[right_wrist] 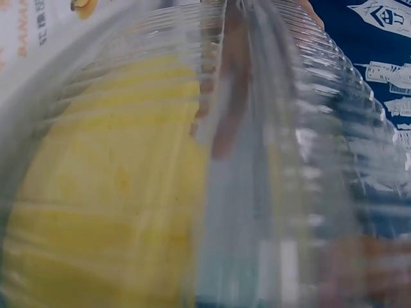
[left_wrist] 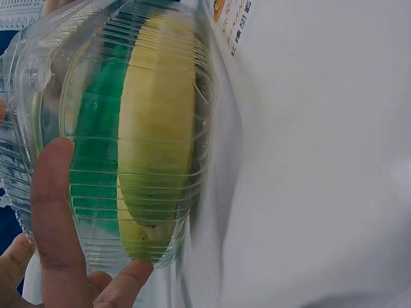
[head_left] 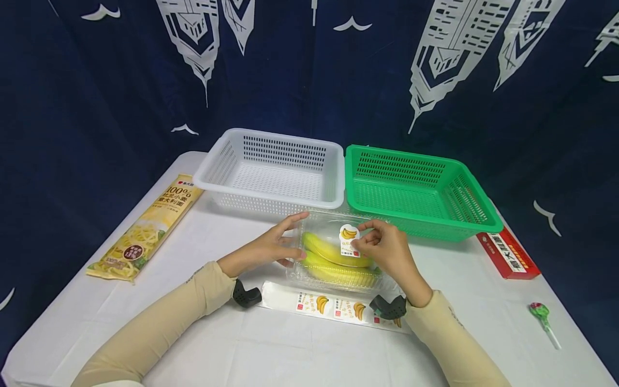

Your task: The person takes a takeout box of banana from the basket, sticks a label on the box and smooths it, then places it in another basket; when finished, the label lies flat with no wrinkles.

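Observation:
A clear plastic box point(head_left: 321, 220) with yellow-green bananas point(head_left: 333, 255) inside lies on the table. At its left end, my left hand point(head_left: 268, 247) touches the plastic with spread, fairly straight fingers; the left wrist view shows fingertips point(left_wrist: 54, 157) against the ribbed side. Over the lid, my right hand point(head_left: 387, 250) pinches the right edge of a white banana sticker point(head_left: 349, 241) between thumb and index finger. Whether the whole sticker lies flat on the lid I cannot tell. In the right wrist view, the ribbed box wall and a banana point(right_wrist: 115, 179) fill much of the picture, blurred.
A strip of banana stickers point(head_left: 338, 307) lies in front of the box. Behind it stand a white basket point(head_left: 271, 196) and a green basket point(head_left: 425, 220). A pasta bag point(head_left: 145, 231) lies left; a red box point(head_left: 508, 255) and a lollipop point(head_left: 540, 312) lie right.

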`<control>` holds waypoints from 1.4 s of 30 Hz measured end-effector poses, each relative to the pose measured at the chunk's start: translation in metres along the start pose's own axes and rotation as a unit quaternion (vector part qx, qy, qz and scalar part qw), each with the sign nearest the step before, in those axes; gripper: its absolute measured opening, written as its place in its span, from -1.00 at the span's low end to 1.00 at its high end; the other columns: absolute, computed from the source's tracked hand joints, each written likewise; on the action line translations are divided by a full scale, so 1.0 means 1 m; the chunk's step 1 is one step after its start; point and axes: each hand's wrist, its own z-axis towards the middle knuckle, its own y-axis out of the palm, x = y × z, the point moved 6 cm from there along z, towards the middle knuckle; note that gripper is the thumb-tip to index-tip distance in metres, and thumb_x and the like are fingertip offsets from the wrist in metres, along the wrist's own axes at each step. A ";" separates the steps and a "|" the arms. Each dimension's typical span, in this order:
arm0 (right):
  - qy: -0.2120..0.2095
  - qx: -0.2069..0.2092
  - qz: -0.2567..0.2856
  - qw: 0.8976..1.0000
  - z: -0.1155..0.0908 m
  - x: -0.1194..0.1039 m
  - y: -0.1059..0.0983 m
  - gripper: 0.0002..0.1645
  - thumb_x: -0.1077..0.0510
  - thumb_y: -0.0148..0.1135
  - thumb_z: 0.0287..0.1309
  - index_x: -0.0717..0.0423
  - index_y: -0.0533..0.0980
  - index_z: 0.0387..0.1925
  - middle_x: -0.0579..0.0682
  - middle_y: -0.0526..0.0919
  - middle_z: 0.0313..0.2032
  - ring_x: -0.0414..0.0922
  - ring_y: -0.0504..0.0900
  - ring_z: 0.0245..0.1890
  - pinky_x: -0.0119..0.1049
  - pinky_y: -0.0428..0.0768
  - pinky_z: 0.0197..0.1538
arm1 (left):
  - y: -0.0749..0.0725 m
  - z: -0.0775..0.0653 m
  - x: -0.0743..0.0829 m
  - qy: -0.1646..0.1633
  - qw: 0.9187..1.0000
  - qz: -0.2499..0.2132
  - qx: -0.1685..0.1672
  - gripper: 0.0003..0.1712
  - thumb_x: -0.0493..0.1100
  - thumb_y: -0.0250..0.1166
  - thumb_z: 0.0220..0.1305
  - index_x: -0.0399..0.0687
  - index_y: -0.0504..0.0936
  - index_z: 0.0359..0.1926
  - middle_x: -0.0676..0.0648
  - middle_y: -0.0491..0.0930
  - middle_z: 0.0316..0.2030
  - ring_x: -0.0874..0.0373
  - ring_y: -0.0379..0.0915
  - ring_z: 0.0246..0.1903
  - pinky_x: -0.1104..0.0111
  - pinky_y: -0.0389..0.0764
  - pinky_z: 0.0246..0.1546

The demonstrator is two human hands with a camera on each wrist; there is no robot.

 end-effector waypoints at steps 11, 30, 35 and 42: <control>-0.008 0.004 -0.012 1.000 0.001 -0.002 0.000 -0.59 0.32 0.55 0.20 0.37 0.64 0.04 -0.02 0.72 -0.45 -0.13 0.62 -0.43 -0.34 0.57 -0.30 | 0.000 0.000 0.001 -0.002 1.000 0.002 0.001 0.15 -0.28 0.43 0.36 0.20 -0.02 0.77 -0.38 -0.15 0.69 -0.54 0.03 0.57 0.09 0.77 -0.06; -0.049 -0.024 -0.043 0.998 0.001 -0.004 0.003 -0.68 0.32 0.55 0.21 0.27 0.78 0.01 0.15 0.68 -0.16 -0.15 0.58 -0.42 -0.24 0.47 -0.28 | 0.000 -0.001 0.000 -0.004 1.000 -0.006 -0.009 0.14 -0.25 0.43 0.37 0.22 -0.03 0.77 -0.35 -0.19 0.70 -0.46 0.15 0.54 0.07 0.76 -0.01; -0.061 -0.037 -0.051 0.996 0.000 -0.006 0.003 -0.59 0.26 0.59 0.19 0.28 0.75 0.07 0.11 0.61 -0.24 -0.15 0.54 -0.44 -0.02 0.62 0.00 | 0.000 -0.001 0.001 -0.002 1.000 -0.007 -0.009 0.14 -0.26 0.43 0.38 0.21 -0.03 0.77 -0.36 -0.19 0.69 -0.48 0.10 0.56 0.07 0.77 -0.01; -0.061 -0.055 -0.028 0.996 -0.001 -0.005 0.002 -0.43 0.19 0.63 0.18 0.28 0.70 0.20 0.14 0.61 -0.13 -0.12 0.54 -0.37 -0.16 0.60 -0.18 | 0.000 -0.001 0.000 -0.002 1.000 -0.002 -0.004 0.14 -0.26 0.43 0.37 0.20 -0.03 0.77 -0.38 -0.18 0.69 -0.50 0.06 0.57 0.07 0.77 -0.04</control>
